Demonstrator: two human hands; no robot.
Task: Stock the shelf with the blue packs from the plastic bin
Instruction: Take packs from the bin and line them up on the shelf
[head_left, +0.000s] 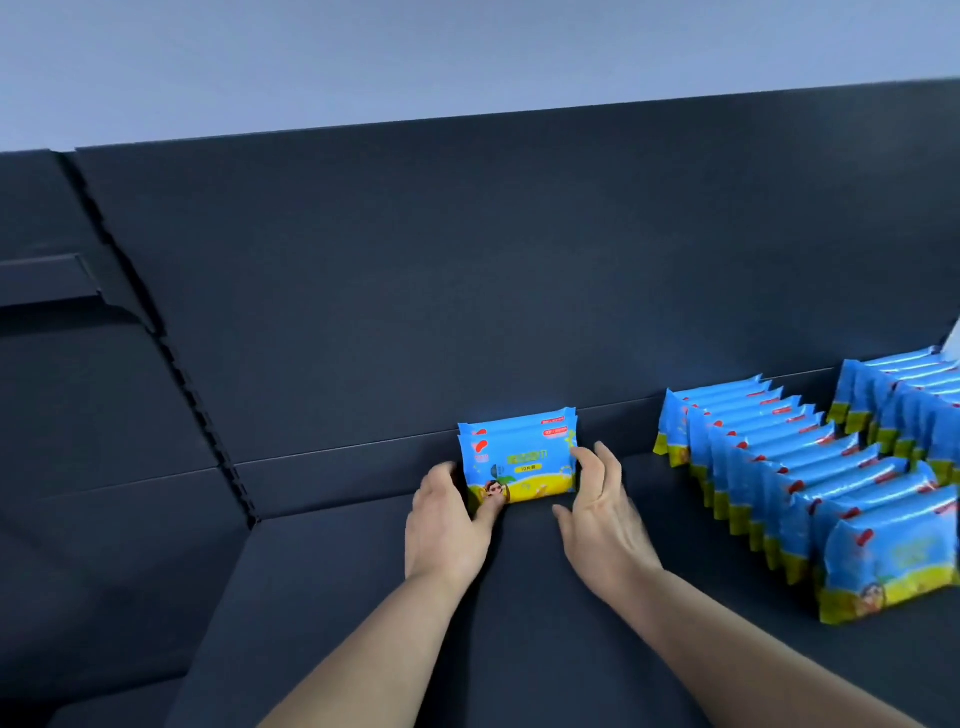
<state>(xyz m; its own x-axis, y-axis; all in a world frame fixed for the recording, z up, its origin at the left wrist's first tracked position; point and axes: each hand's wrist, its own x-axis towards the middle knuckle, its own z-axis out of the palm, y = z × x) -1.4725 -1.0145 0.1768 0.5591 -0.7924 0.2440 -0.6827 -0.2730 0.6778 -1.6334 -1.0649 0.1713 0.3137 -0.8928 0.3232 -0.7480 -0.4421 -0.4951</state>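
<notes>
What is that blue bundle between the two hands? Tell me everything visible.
The blue packs are two or three glossy wrappers standing upright, one behind another, at the back of the dark shelf, with a yellow bottom band and red mark. The left hand grips their left edge, thumb on the front; the right hand touches the right edge with straight fingers.
</notes>
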